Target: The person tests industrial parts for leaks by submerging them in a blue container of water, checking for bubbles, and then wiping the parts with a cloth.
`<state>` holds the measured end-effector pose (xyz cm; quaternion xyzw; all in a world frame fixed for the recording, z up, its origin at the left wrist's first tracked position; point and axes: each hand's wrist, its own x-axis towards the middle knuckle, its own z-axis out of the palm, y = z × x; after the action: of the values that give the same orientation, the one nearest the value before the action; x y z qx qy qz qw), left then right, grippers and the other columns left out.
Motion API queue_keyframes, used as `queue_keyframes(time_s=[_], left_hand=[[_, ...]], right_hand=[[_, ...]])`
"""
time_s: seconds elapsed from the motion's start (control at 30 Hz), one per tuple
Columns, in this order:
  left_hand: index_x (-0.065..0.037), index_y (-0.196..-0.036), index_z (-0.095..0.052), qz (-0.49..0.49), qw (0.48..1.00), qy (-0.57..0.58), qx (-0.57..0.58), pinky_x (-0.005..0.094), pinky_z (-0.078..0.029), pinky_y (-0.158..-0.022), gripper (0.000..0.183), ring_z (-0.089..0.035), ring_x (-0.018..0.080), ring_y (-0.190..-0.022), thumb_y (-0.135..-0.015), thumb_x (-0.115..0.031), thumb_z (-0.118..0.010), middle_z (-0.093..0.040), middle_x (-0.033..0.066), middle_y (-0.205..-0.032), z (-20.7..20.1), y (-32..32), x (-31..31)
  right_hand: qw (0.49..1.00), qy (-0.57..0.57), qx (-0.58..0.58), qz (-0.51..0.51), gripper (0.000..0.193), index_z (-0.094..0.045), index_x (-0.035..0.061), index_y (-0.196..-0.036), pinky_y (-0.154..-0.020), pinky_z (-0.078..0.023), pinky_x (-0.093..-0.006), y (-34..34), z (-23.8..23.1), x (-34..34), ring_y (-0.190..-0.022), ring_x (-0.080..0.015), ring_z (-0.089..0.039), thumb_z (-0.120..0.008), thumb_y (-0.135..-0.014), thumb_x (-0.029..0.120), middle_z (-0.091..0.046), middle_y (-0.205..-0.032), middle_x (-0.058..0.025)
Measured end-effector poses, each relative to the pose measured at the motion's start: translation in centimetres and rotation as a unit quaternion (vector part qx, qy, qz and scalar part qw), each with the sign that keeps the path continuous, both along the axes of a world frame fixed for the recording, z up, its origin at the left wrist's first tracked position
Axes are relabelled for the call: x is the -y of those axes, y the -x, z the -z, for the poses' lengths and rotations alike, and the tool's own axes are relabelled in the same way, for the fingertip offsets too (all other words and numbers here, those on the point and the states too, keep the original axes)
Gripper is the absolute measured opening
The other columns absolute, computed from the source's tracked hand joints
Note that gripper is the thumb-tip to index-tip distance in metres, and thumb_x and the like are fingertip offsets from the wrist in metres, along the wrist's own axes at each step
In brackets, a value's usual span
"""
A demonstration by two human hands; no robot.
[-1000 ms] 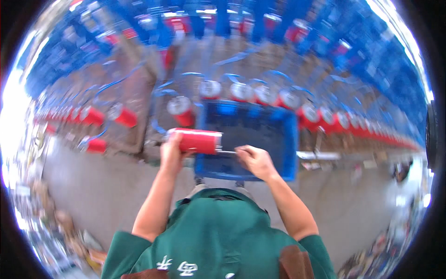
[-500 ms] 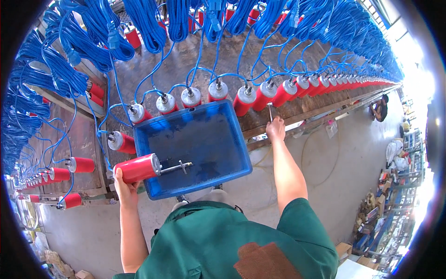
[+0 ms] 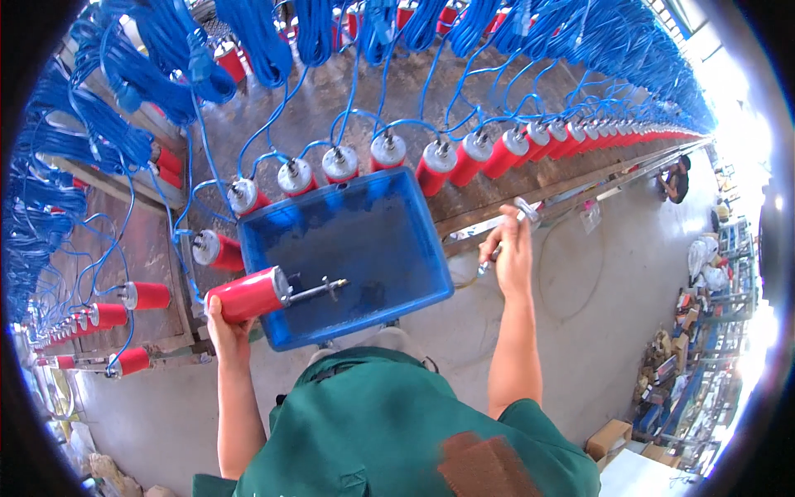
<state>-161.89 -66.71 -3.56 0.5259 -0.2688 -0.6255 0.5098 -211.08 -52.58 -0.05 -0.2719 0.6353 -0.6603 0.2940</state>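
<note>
My left hand (image 3: 229, 330) is wrapped round the lower left end of a red cylindrical motor (image 3: 246, 296), held tilted over the near left edge of a blue plastic tub (image 3: 348, 228). From the motor's silver end cap a metal rod with a small crosspiece (image 3: 319, 288) sticks out above the tub. To the right of the tub, above the floor, my right hand (image 3: 512, 255) is closed round a silver metal hand tool (image 3: 525, 212). Parts of that tool show above and below the fingers; its exact kind is unclear. Wet-looking dark patches mark the tub's bottom.
Red motors (image 3: 507, 153) with silver caps stand in a long row along the wooden bench (image 3: 472, 217). Blue cable bundles (image 3: 257, 41) hang behind them. More motors (image 3: 147, 296) lie at the left. Far right, a person (image 3: 677, 180) crouches near shelves (image 3: 704, 331).
My right hand has drawn back from the bench edge and turned upward with the silver tool. The motor in my left hand stays nearly in place.
</note>
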Motion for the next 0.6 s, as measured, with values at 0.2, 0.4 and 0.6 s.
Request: queue_keyframes(time_s=[0.2,0.4,0.6], left_hand=[[-0.008,-0.136,-0.057,0.021,1.000,-0.007,-0.019,0.0482,-0.062,-0.095,0.058,-0.072,0.0311,-0.117,-0.099,-0.053,-0.067,-0.071,0.0144,-0.126,0.5,0.6,0.8],[-0.018,-0.140,-0.050,0.042,0.998,-0.021,-0.036,0.0478,-0.061,-0.099,0.060,-0.069,0.0308,-0.120,-0.097,-0.056,-0.069,-0.066,0.0121,-0.132,1.3,-0.4,1.0],[-0.011,-0.137,-0.055,0.025,0.999,-0.021,-0.041,0.0442,-0.065,-0.090,0.059,-0.073,0.0294,-0.112,-0.098,-0.054,-0.067,-0.070,0.0145,-0.127,1.0,0.2,0.9]], right_hand=[[0.998,0.004,-0.012,-0.059,0.055,-0.025,0.0149,-0.160,-0.052,-0.038,-0.0211,-6.6,-5.6,-1.8,-0.059,-0.0068,-0.044,-0.048,-0.116,0.038,-0.053,-0.079,0.0000],[0.965,-0.148,0.012,-0.217,0.020,-0.058,0.0061,-0.126,-0.047,-0.044,-0.0270,-13.6,-3.8,2.2,-0.058,-0.0069,-0.052,-0.054,-0.111,0.018,-0.061,-0.084,-0.0021],[0.932,-0.173,0.213,-0.236,0.016,-0.063,0.0038,-0.105,-0.037,-0.029,-0.0247,-16.9,0.7,6.3,-0.045,-0.0067,-0.041,-0.053,-0.102,0.016,-0.061,-0.071,-0.0054]])
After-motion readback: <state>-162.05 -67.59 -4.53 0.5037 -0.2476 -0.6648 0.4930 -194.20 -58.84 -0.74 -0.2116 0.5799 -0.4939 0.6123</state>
